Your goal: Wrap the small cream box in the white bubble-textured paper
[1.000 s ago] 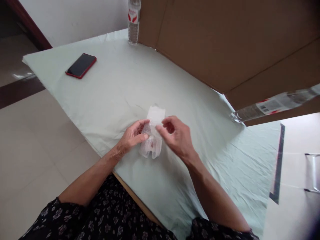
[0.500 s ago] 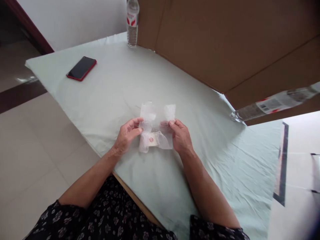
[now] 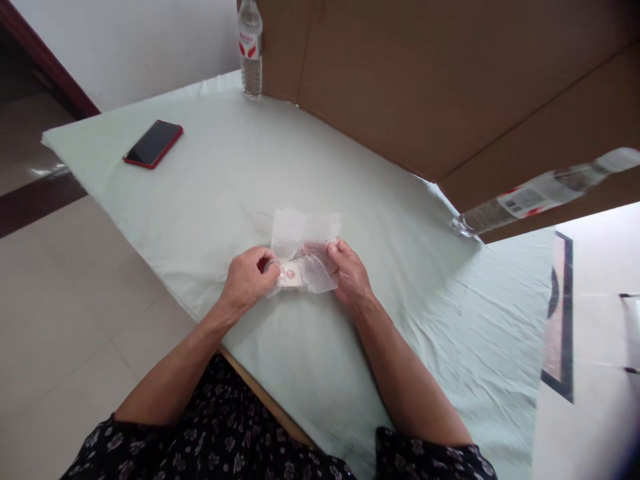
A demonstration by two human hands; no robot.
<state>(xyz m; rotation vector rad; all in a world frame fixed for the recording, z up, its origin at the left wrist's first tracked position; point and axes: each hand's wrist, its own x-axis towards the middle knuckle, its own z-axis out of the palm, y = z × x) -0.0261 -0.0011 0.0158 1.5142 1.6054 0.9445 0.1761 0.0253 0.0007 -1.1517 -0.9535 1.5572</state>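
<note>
Two pinches on my feed: left hand (image 3: 247, 277) and right hand (image 3: 353, 275) hold wrap (image 3: 290, 230) open near the tabletop (image 3: 310, 360)'s front edge, probably baring that pale block (image 3: 291, 275).

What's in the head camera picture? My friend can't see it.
A person's left hand and right hand hold translucent wrapping, with a small pale item showing between them. Beyond are a red-edged phone, two bottles and brown cardboard.

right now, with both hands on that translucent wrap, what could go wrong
The translucent wrap might tear if the left hand and right hand pull it too hard. The small pale item with a reddish mark lies partly uncovered in it, so it could slip out onto the pale green cloth.
</note>
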